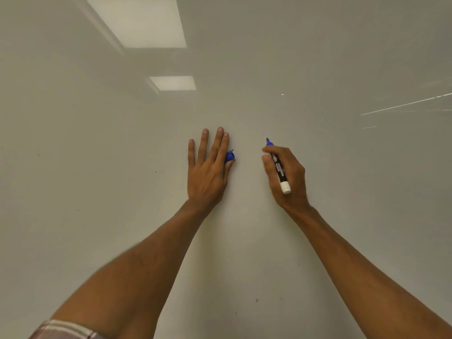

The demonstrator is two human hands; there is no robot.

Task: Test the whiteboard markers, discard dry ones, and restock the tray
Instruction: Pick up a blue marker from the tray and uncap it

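Grasped in the right grip (294, 178) is an uncapped blue marker (278, 168). Fingers are curled round its black barrel, and the blue tip is pointed up at the whiteboard (244, 69). Whether it touches cannot be told. The left grip (208, 167) is laid on the board with fingers straight, left of the marker, and the blue cap (230, 156) is pinched against the forefinger by the thumb. Ceiling lights (137, 23) are reflected at far left.

Open whiteboard (293, 57) all round; clear gap between left hand (208, 172) and right hand (294, 178)
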